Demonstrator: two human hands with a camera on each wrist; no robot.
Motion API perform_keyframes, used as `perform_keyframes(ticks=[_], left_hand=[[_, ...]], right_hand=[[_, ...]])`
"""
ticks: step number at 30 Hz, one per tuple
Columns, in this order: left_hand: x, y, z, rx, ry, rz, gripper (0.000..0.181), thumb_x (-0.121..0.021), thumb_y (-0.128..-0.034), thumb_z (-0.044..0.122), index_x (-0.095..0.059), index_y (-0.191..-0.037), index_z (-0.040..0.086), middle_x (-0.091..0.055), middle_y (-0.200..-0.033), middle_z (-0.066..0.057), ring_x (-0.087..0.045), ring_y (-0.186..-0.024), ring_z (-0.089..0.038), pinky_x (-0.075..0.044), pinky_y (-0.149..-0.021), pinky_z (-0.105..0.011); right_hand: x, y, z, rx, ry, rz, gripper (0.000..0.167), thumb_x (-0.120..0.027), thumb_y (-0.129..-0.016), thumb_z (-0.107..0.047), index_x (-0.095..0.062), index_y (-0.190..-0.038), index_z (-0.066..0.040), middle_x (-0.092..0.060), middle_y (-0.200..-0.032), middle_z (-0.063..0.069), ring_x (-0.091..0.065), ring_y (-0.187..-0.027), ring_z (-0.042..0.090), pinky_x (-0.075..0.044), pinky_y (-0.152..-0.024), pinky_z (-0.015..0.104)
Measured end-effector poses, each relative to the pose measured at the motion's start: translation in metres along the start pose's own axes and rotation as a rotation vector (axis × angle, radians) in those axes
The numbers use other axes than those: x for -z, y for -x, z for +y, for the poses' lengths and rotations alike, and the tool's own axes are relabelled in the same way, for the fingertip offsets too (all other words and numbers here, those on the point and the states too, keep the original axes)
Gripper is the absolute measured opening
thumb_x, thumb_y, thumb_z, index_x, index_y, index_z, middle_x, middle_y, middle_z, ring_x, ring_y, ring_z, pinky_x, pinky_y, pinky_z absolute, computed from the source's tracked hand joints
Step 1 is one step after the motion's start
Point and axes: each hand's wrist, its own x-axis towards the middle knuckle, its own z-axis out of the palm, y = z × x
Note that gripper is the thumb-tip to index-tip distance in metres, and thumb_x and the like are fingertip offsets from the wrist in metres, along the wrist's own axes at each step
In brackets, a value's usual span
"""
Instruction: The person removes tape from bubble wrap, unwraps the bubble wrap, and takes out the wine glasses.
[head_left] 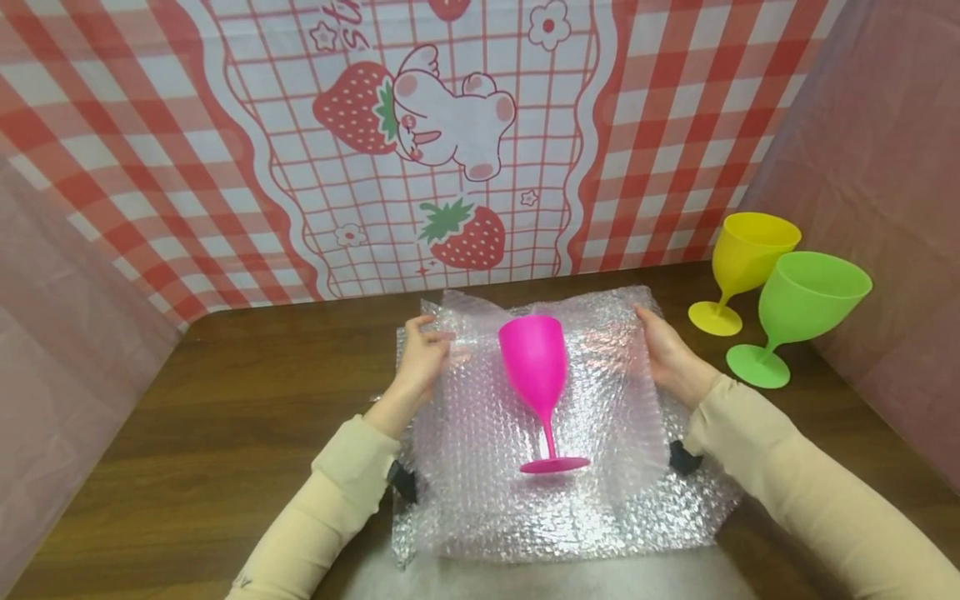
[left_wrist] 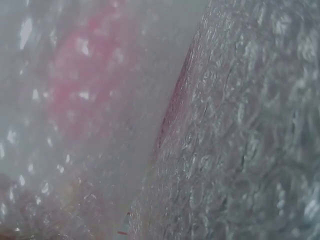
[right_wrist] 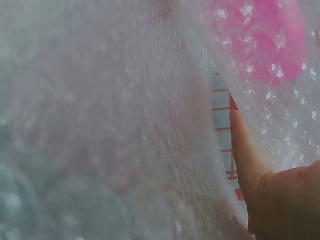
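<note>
A bright pink plastic goblet [head_left: 534, 362] lies on a sheet of bubble wrap [head_left: 480, 475], its bowl away from me and its foot toward me. At the sheet's left side my left hand [head_left: 423, 358] pinches the edge between thumb and fingers. My right hand [head_left: 671, 354] grips the right edge, the thumb on the near face and the other fingers mostly hidden behind the plastic. Bubble wrap fills most of both wrist views, with the goblet [right_wrist: 270, 40] a blurred pink shape through it. The right hand's thumb [right_wrist: 245, 150] shows in the right wrist view.
To the right, a yellow goblet [head_left: 750, 258] and a light green goblet [head_left: 806, 300] stand upright on the brown wooden table [head_left: 247, 417]. More bubble wrap [head_left: 697, 500] lies underneath on the near side. A red-checked strawberry cloth [head_left: 480, 192] hangs behind the table.
</note>
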Motion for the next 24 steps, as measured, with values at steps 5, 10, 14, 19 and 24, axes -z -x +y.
perform_keyframes(ticks=[5,10,14,19,24], left_hand=[[0.001,0.000,-0.001,0.012,-0.033,0.003,0.062,-0.038,-0.0796,-0.016,-0.019,-0.135,0.004,-0.043,-0.122,-0.023,-0.063,-0.078,-0.020,-0.053,-0.065,-0.019],[0.003,0.000,-0.001,0.022,-0.039,0.004,0.064,-0.038,-0.0791,-0.016,-0.019,-0.136,0.004,-0.042,-0.123,-0.022,-0.062,-0.075,-0.017,-0.054,-0.077,-0.027],[0.004,-0.001,-0.002,0.041,-0.056,0.005,0.063,-0.039,-0.0797,-0.015,-0.019,-0.137,0.004,-0.043,-0.124,-0.020,-0.060,-0.074,-0.015,-0.052,-0.081,-0.028],[0.004,-0.001,-0.003,0.043,-0.022,0.006,0.062,-0.040,-0.0797,-0.015,-0.020,-0.136,0.003,-0.043,-0.124,-0.021,-0.060,-0.070,-0.012,-0.053,-0.076,-0.024],[0.005,-0.001,-0.003,0.034,0.020,0.018,0.061,-0.040,-0.0792,-0.016,-0.022,-0.135,0.001,-0.042,-0.123,-0.022,-0.060,-0.066,-0.010,-0.054,-0.070,-0.020]], right_hand=[[0.002,0.000,-0.002,-0.033,-0.063,0.001,0.039,-0.011,-0.097,-0.040,-0.032,-0.111,-0.010,-0.061,-0.084,0.007,-0.060,-0.079,0.019,-0.051,-0.074,0.034],[0.007,-0.002,-0.002,-0.069,-0.174,-0.032,0.041,-0.015,-0.097,-0.042,-0.029,-0.123,-0.013,-0.064,-0.095,0.018,-0.063,-0.089,0.031,-0.048,-0.086,0.047],[0.012,-0.003,-0.002,-0.072,-0.208,-0.045,0.042,-0.014,-0.097,-0.040,-0.030,-0.122,-0.010,-0.063,-0.097,0.020,-0.062,-0.091,0.032,-0.047,-0.090,0.047],[0.016,-0.003,-0.003,-0.097,-0.214,-0.023,0.045,-0.014,-0.098,-0.037,-0.032,-0.115,0.000,-0.063,-0.095,0.022,-0.063,-0.090,0.034,-0.045,-0.094,0.045],[0.019,-0.005,-0.004,-0.112,-0.202,-0.029,0.047,-0.011,-0.098,-0.035,-0.032,-0.116,0.004,-0.063,-0.096,0.023,-0.063,-0.090,0.034,-0.041,-0.097,0.045]])
